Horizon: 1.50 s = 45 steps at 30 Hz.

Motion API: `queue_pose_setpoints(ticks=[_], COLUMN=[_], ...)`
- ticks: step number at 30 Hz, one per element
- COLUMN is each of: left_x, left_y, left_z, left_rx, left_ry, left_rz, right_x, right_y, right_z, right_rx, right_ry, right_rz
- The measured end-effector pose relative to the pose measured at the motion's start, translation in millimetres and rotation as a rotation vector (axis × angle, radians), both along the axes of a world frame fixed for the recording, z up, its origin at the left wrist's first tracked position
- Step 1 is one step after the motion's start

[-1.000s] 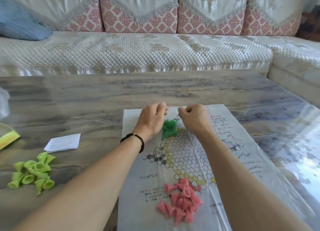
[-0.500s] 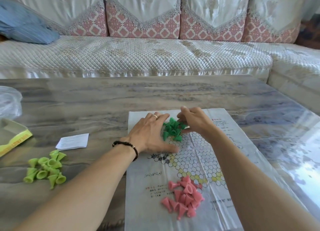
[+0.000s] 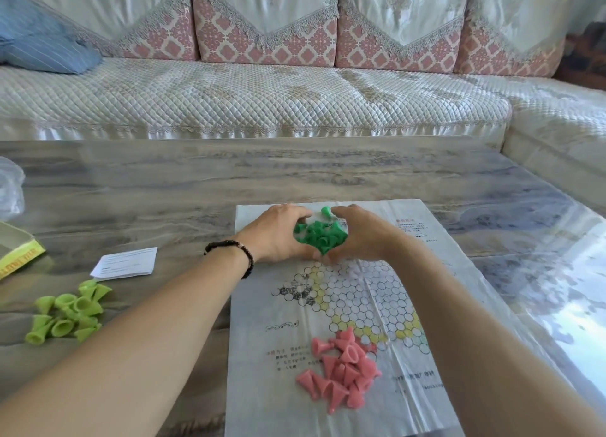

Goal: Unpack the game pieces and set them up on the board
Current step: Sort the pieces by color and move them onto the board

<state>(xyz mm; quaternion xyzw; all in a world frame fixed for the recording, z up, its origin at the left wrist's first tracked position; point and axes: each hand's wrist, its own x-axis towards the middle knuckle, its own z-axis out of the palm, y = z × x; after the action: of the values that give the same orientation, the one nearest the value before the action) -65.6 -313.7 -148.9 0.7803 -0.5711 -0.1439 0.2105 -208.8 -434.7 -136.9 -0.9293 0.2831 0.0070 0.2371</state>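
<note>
Cupping the dark green pieces (image 3: 321, 235) between them, the left hand (image 3: 277, 235) and right hand (image 3: 360, 236) sit at the far end of the board (image 3: 410, 292). Both hands have fingers curved inward around the heap, corralling rather than pinching; one green piece pokes up between the fingertips. Whether any single piece is actually gripped cannot be told.

Risks, as judged from this position:
- Small cones tip and roll in arcs; loosening the cupped hands may scatter them across the table (image 3: 295, 174).
- The board is a thin creased sheet, not rigid. Dragging the heap could ruck it and disturb the pink pieces (image 3: 341, 367) lying loose at its near end.
- Upright cones on narrow printed circles look easy to knock over with a passing wrist.

Materials: all pieces are hollow plastic cones with flared mouths, smooth and light in appearance. The lime pieces (image 3: 65, 312) lie in a pile off the board to the left, near a folded slip (image 3: 126, 262). The board bears a honeycomb of circles with yellow bands. The tabletop is glossy, marbled and reflective, likely slippery under sheet and pieces alike.
</note>
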Motion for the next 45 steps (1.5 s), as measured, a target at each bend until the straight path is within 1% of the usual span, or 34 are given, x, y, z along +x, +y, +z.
queue_pose_setpoints(ticks=[2, 4, 8, 13, 17, 21, 24, 27, 31, 35, 37, 42, 45], left_x=[4, 5, 2, 4, 6, 12, 12, 8, 3, -3, -5, -14, -19], left_y=[4, 5, -2, -6, -3, -1, -1, 2, 22, 64, 92, 167, 211], left_z=[4, 4, 3, 0, -1, -1, -2, -3, -2, -1, 1, 9, 9], left_rx=[0.047, 0.064, 0.02, -0.018, -0.066, -0.047, -0.032, -0.076, -0.129, -0.128, -0.119, -0.13, -0.1], left_ry=[0.064, 0.064, 0.063, 0.083, 0.056, 0.052, 0.064, 0.057, 0.029, -0.081, -0.151, -0.378, -0.474], left_rz=[-0.021, -0.023, 0.009, 0.035, 0.049, 0.058, 0.04, 0.029, 0.039, 0.038, 0.058, 0.069, 0.085], right_x=[9, 16, 19, 25, 28, 9, 1, 2, -2, -10, -9, -3, -3], right_y=[-2, -3, -7, -7, -7, -13, -10, 3, 21, 48, 70, 140, 184], right_z=[3, 4, 3, 6, 8, 4, 0, -1, 2, 6, 8, 9, 6], right_rx=[0.007, 0.017, 0.061, 0.049, 0.097, 0.164, 0.163, 0.135, 0.045, -0.08, -0.132, -0.394, -0.498], right_ry=[0.001, 0.006, -0.045, 0.023, -0.004, -0.094, -0.132, -0.156, -0.22, -0.292, -0.308, -0.302, -0.294], right_rz=[0.006, 0.017, 0.009, 0.054, 0.102, 0.008, -0.029, -0.03, -0.122, -0.186, -0.164, -0.067, 0.019])
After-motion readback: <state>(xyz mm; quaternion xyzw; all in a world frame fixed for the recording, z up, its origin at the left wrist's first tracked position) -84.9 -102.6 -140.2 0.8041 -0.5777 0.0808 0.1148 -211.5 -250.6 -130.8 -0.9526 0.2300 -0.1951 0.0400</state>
